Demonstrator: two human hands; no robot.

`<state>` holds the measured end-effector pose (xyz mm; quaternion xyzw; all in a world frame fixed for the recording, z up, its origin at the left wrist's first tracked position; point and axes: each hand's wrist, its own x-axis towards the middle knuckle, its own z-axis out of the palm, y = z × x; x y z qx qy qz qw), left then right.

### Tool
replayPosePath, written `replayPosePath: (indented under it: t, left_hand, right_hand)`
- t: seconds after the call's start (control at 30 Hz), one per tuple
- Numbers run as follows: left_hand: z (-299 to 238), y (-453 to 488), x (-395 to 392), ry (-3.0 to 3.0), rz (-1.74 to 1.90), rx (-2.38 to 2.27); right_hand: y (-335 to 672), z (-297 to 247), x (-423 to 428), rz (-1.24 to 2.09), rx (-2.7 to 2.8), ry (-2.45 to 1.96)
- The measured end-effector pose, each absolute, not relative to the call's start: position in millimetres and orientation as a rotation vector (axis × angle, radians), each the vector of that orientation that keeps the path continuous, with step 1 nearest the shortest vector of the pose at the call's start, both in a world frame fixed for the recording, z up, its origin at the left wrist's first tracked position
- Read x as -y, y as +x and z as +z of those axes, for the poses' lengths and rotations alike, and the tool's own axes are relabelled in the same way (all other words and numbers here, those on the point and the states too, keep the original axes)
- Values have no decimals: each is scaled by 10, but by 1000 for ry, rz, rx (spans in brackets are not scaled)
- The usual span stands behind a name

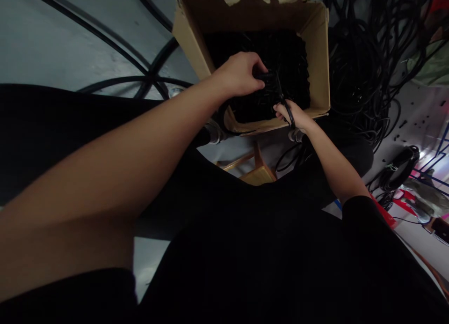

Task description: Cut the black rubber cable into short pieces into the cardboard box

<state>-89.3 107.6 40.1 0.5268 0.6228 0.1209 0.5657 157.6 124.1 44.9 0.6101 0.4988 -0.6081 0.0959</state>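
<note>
Over an open cardboard box [320, 66], my left hand [243, 73] pinches a black rubber hose [264, 76] between thumb and fingers, its end pointing right. Black-handled scissors [288, 112] are in my right hand [296, 114], which is closed around the handles at the box's near edge. The blades point up and away, close to the hose end; the dim light hides whether they touch it. Many small black cut pieces [291, 57] fill the bottom of the box. My left forearm covers part of the box's near left side.
Long black hoses [105, 40] cross the floor at left. A large tangle of black hose [365, 57] lies right of the box, with a coil [400, 167] farther right. Beneath me is a wooden stool [257, 174]. Small black scraps [403, 123] dot the floor at right.
</note>
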Motion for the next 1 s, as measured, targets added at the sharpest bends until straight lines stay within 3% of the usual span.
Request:
replayPosePath:
  t: [0.3,0.6,1.0]
  left_hand:
    - [364,-834,-1046,1058,399,-1433]
    - [387,-755,-1058,998,432,-1517]
    - [297,-713,-1011,1024,540,-1386]
  right_hand:
    - [1587,465,-1222,-1842,-1537,1629]
    - [1579,442,-1253,-1845,-1463,1853]
    - [1584,553,-1254,-1883,-1493,1730]
